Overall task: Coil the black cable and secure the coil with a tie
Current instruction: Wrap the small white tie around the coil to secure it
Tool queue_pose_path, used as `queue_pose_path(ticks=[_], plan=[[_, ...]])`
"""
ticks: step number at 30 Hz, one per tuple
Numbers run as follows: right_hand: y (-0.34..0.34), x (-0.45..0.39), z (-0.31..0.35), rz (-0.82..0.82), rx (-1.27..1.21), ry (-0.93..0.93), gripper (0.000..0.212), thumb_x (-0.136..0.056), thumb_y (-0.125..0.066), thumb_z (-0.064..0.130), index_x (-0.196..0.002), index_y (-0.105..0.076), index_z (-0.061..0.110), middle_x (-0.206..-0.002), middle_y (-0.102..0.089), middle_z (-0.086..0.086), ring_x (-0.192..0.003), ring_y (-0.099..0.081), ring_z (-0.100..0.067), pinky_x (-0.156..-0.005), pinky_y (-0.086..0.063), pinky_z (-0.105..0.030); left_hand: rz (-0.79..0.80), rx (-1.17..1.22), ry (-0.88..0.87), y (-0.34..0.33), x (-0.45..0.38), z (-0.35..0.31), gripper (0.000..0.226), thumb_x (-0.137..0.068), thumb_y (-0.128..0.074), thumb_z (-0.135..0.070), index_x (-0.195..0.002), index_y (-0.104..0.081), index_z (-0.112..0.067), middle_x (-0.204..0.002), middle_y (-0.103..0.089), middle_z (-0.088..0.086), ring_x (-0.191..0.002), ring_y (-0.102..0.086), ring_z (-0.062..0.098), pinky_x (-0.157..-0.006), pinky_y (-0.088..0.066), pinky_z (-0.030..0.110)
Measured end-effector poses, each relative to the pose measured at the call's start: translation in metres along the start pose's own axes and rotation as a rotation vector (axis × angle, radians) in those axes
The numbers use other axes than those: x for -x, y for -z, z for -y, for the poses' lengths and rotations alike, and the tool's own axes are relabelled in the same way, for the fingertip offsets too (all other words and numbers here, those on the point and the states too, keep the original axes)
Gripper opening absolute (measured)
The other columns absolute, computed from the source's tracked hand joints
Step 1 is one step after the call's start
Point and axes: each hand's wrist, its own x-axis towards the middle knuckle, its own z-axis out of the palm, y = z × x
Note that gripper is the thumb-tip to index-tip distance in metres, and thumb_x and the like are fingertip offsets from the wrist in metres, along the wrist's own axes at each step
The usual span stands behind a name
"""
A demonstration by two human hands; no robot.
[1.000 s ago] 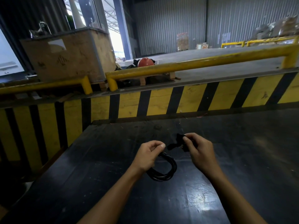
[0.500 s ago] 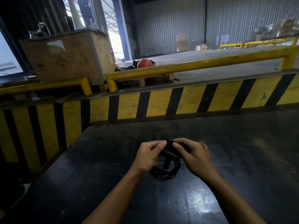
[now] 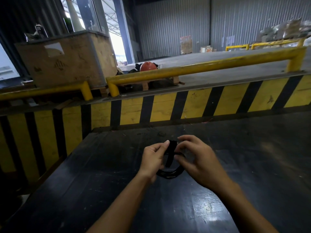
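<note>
Hands meet over the middle of a dark, scuffed bench (image 3: 101,190), both busy with the same little bundle. The left hand (image 3: 154,159) is closed around the left side of the cable (image 3: 170,174), which is already wound into a small black coil; the lower arc of the loop hangs out below the palm, close to the bench top, though I can't tell if it actually touches. The thumb and fingers (image 3: 165,144) of that hand pinch the top of the tie (image 3: 170,153), a flat black strap that runs down across the coil's opening with its loose end dangling inside the loop.

The right hand (image 3: 196,159) sits on the other side, fingers curled in, pinching the coil and strap from the right, so both hands grip the bundle at once. The strap looks draped over the strands, but it's too dark to say whether it's fastened.

Behind the bench runs a yellow-and-black striped barrier (image 3: 168,108) with a yellow rail (image 3: 202,68) above it. An orange helmet (image 3: 148,66) pokes up past the rail, and a big crate (image 3: 67,59) stands at the left.
</note>
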Motion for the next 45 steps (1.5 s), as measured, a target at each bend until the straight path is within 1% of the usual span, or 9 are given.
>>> queue_pose_path(ticks=[3, 8, 15, 19, 23, 31, 38, 42, 45], plan=[[-0.006, -0.004, 0.006, 0.137, 0.285, 0.002, 0.013, -0.081, -0.067, 0.021, -0.093, -0.069, 0.025, -0.137, -0.051, -0.003, -0.126, -0.046, -0.019, -0.091, -0.046, -0.029, -0.049, -0.014, 0.038, -0.003, -0.004, -0.006, 0.027, -0.091, -0.058, -0.032, -0.083, -0.074, -0.011, -0.067, -0.067, 0.004, -0.052, -0.059, 0.010, -0.038, -0.039, 0.019], [-0.010, -0.020, 0.001, 0.192, 0.410, 0.006, 0.025, -0.078, -0.068, 0.023, -0.103, -0.066, 0.023, -0.141, -0.047, -0.007, -0.127, -0.043, -0.025, -0.098, -0.039, -0.034, -0.100, -0.005, 0.148, -0.010, -0.010, -0.009, 0.025, -0.089, -0.061, -0.033, -0.084, -0.074, -0.013, -0.080, -0.065, 0.016, -0.071, -0.053, 0.028, -0.050, -0.038, 0.029], [-0.017, -0.024, -0.015, 0.320, 0.501, 0.094, 0.052, -0.076, -0.070, 0.035, -0.121, -0.046, 0.027, -0.146, -0.033, -0.007, -0.133, -0.031, -0.025, -0.111, -0.020, -0.041, -0.128, 0.039, 0.265, -0.012, -0.015, -0.011, 0.019, -0.091, -0.060, -0.023, -0.087, -0.069, -0.007, -0.068, -0.061, 0.007, -0.037, -0.055, 0.006, -0.032, -0.036, 0.013], [-0.018, -0.030, -0.017, 0.405, 0.534, 0.112, 0.051, -0.076, -0.071, 0.029, -0.119, -0.044, 0.026, -0.151, -0.023, -0.008, -0.138, -0.021, -0.027, -0.113, -0.013, -0.047, -0.110, 0.022, 0.350, -0.013, -0.017, -0.010, 0.022, -0.091, -0.058, -0.020, -0.101, -0.066, -0.002, -0.067, -0.058, 0.006, -0.044, -0.047, 0.010, -0.030, -0.031, 0.013], [-0.013, -0.039, -0.017, 0.475, 0.559, 0.171, 0.052, -0.077, -0.070, 0.020, -0.122, -0.047, 0.028, -0.152, -0.020, -0.007, -0.140, -0.016, -0.027, -0.114, -0.012, -0.050, -0.124, 0.061, 0.436, -0.013, -0.025, -0.015, 0.014, -0.088, -0.063, -0.020, -0.088, -0.065, -0.006, -0.048, -0.046, -0.002, -0.034, -0.036, 0.008, -0.031, -0.026, 0.018], [-0.011, -0.056, -0.015, 0.499, 0.648, 0.278, 0.052, -0.078, -0.069, 0.022, -0.126, -0.049, 0.030, -0.149, -0.028, -0.009, -0.134, -0.031, -0.028, -0.110, -0.018, -0.050, -0.117, 0.063, 0.487, -0.008, -0.039, -0.016, 0.016, -0.088, -0.062, -0.019, -0.075, -0.066, -0.012, -0.054, -0.040, -0.002, -0.043, -0.029, 0.008, -0.035, -0.021, 0.019], [-0.011, -0.057, -0.021, 0.448, 0.632, 0.323, 0.031, -0.086, -0.060, 0.031, -0.117, -0.057, 0.029, -0.142, -0.039, -0.006, -0.126, -0.042, -0.024, -0.107, -0.021, -0.046, -0.117, 0.040, 0.504, -0.006, -0.046, -0.013, 0.024, -0.086, -0.066, -0.021, -0.065, -0.059, -0.012, -0.046, -0.037, -0.005, -0.033, -0.026, 0.005, -0.029, -0.021, 0.017], [-0.008, -0.049, -0.027, 0.350, 0.480, 0.294, 0.024, -0.088, -0.056, 0.029, -0.111, -0.061, 0.028, -0.134, -0.047, -0.005, -0.120, -0.046, -0.020, -0.104, -0.025, -0.041, -0.087, 0.028, 0.466, -0.003, -0.040, -0.017, 0.017, -0.087, -0.065, -0.024, -0.077, -0.064, -0.010, -0.045, -0.046, -0.004, -0.036, -0.029, 0.005, -0.031, -0.023, 0.017], [-0.005, -0.040, -0.031, 0.202, 0.314, 0.182, 0.011, -0.085, -0.058, 0.026, -0.095, -0.062, 0.025, -0.131, -0.049, -0.004, -0.117, -0.049, -0.016, -0.103, -0.033, -0.044, -0.043, 0.004, 0.345, -0.003, -0.033, -0.020, 0.022, -0.089, -0.062, -0.031, -0.092, -0.068, -0.010, -0.063, -0.052, 0.003, -0.043, -0.035, 0.007, -0.035, -0.026, 0.019]])
